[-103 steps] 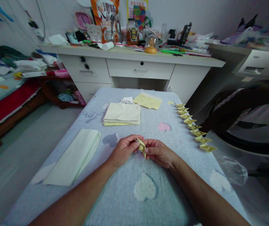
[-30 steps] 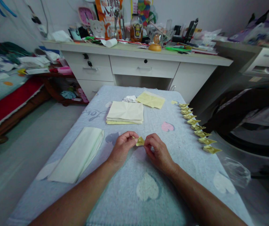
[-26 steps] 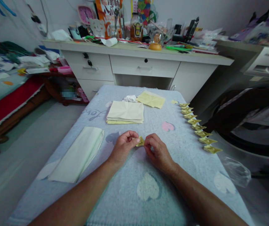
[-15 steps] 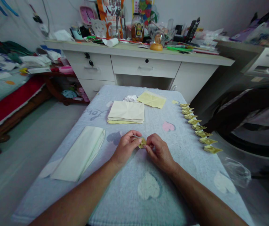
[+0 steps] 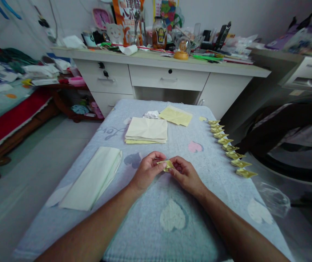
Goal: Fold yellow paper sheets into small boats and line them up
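Between my two hands is a small folded yellow paper boat, held just above the cloth-covered table. My left hand pinches its left end between thumb and fingers. On the other end, the thumb and fingers of my right hand are closed; its curled fingers are partly hidden. Beyond my hands lies a stack of cream and yellow paper sheets. Along the table's right edge runs a row of several folded yellow paper boats.
A folded pale green cloth or paper lies at the left. Behind the stack are a yellow sheet and a crumpled white tissue. A cluttered white desk stands at the back, a washing machine at right.
The paper boat has turned slightly and shows more of its top. My right thumb and fingers have shifted their hold on its right end; my left hand has barely moved.
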A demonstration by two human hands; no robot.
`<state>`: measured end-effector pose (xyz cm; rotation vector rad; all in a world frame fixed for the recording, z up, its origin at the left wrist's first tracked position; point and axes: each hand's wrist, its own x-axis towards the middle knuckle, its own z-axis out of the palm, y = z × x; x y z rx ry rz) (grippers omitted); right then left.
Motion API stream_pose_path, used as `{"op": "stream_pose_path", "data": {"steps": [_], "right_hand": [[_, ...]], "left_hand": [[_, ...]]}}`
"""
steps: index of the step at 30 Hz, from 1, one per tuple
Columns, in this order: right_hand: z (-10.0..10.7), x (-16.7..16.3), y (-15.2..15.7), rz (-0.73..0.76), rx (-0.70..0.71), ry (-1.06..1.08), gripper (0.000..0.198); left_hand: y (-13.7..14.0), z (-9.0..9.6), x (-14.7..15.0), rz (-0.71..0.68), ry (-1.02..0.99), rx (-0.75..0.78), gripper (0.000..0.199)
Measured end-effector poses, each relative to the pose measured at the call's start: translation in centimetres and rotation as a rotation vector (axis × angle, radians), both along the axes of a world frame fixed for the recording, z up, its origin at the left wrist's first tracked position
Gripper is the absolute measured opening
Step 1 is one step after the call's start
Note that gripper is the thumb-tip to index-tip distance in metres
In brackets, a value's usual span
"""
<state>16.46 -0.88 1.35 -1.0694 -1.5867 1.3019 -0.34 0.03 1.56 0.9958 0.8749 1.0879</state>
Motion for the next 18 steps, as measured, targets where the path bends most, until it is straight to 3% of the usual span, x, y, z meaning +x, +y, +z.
{"op": "stream_pose_path", "data": {"steps": [10, 18], "right_hand": [[0.00, 0.21, 0.23, 0.097, -0.183, 0.252, 0.040], [0.54, 0.45, 0.20, 0.089, -0.262, 0.258, 0.037]], "left_hand": [[-0.01, 0.27, -0.09, -0.063, -0.023, -0.019, 0.034], [-0.08, 0.11, -0.24, -0.137, -0.088, -0.043, 0.032]]}}
